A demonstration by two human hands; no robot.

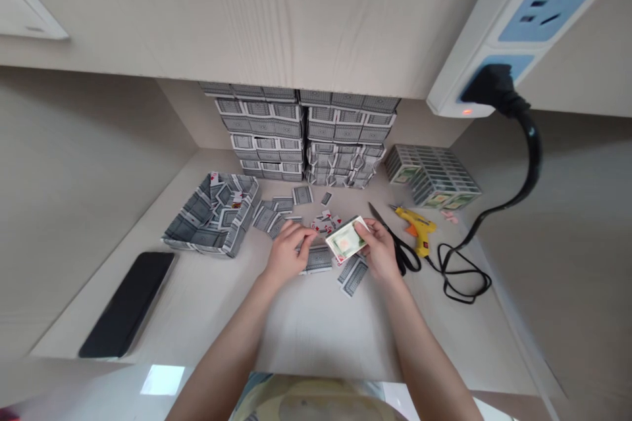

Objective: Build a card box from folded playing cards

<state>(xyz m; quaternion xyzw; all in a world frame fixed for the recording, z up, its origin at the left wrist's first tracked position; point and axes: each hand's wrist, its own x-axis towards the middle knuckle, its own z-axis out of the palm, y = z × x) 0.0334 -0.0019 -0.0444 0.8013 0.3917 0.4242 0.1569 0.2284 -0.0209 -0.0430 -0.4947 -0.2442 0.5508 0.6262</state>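
Note:
My right hand (381, 248) grips a small flat block (347, 241) with a green and cream banknote-like print, its thumb on the upper face. To the block's left is my left hand (290, 250), fingers curled toward the thumb; whether anything small is between them I cannot make out. Grey-backed playing cards (318, 259) lie under and beside the hands. Several face-up card pieces with red marks (323, 220) are just beyond the block. More grey card backs (269, 217) spread to the left, and cut strips (352, 276) lie below the right hand.
Black-handled scissors (405, 255) and a yellow glue gun (417, 227) lie right. A grey card-covered basket (197, 237) holds loose cards, near a black phone-like slab (128, 306). Stacked card boxes (269, 125) and a banknote-print block (434, 174) stand behind. A power strip (498, 46) hangs above.

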